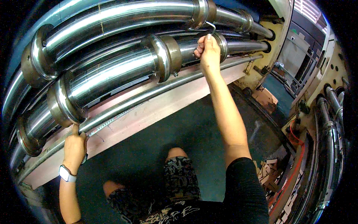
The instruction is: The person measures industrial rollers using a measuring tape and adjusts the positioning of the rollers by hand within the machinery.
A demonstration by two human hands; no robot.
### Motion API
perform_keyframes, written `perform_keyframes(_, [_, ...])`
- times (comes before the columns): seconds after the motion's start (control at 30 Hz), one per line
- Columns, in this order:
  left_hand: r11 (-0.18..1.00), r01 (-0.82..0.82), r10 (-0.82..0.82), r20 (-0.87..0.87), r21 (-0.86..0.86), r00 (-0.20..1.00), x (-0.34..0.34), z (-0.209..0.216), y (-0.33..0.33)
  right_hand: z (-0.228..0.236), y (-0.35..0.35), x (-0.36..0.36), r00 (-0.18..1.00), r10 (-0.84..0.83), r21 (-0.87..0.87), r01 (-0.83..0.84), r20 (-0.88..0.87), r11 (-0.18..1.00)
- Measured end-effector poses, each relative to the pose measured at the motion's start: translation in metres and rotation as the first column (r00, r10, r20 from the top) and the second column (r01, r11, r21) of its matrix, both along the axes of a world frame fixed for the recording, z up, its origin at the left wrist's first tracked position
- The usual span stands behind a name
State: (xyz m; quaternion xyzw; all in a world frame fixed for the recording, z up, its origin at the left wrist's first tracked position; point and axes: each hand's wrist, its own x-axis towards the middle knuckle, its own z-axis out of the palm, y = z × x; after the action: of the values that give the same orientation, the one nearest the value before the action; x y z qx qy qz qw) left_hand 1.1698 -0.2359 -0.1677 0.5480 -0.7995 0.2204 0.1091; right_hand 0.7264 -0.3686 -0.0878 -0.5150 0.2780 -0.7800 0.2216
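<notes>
The bent metal key (212,27) sits at the top of the right hand (209,54), its short arm angling up and left toward the end collar (201,15) on the upper roller (123,22); whether it touches that collar cannot be told. Just to the right of the fist lies another collar (224,46), on the lower roller (112,71), partly hidden behind the fingers. Both rollers run lengthwise from lower left to upper right, and the right hand is much the nearer one to these two collars.

The right hand is closed round the key's shank, thumb uppermost — the fingers are curled in, with no gap showing.

The left hand (74,147) is well apart, down at the lower roller's left end. One finger points up at the underside of the left collar (63,100), touching it or just short of it. A measuring tape (115,119) runs from beside that hand along the pale ledge (164,106), below the thin bar (149,94). Its other fingers are turned away — whether they grip anything cannot be told.
</notes>
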Motion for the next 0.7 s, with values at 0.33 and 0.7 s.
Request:
perform_keyframes(0.33, [0.998, -0.049, 0.05, -0.038, 0.029, 0.998, -0.009, 0.006, 0.002, -0.008, -0.011, -0.013, 0.856, -0.411, -0.173, 0.373, -0.315, 0.911])
perform_keyframes(0.7, [0.996, -0.082, 0.082, -0.015, 0.037, 0.996, -0.008, 0.001, 0.0, 0.015, 0.016, 0.011, 0.738, 0.675, 0.027, -0.675, 0.013, 0.737])
